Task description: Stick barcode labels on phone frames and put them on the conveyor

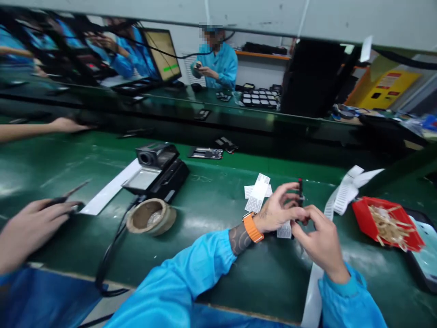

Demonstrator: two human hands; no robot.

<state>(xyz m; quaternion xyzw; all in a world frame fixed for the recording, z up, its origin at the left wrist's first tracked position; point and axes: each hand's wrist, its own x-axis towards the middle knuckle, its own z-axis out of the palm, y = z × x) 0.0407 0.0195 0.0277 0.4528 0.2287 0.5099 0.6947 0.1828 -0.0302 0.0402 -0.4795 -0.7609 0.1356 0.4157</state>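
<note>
My left hand (278,210), with an orange watch band at its wrist, is closed on a thin dark part (300,189) that stands up past its fingers and has a red tip. My right hand (319,234) meets it at the fingertips, thumb and forefinger pinched together; what they hold, if anything, is too small to tell. Beneath my left hand lies a small printed label sheet (284,230). Two more label sheets (258,193) lie crossed on the green table just behind my left wrist.
A red tray (363,214) of tan scraps and a curled label strip (343,193) lie at right. At left are a clay pot (167,218), a black device (177,175) and a co-worker's hand (37,223) with a pointed tool. Dark panels (206,153) lie behind.
</note>
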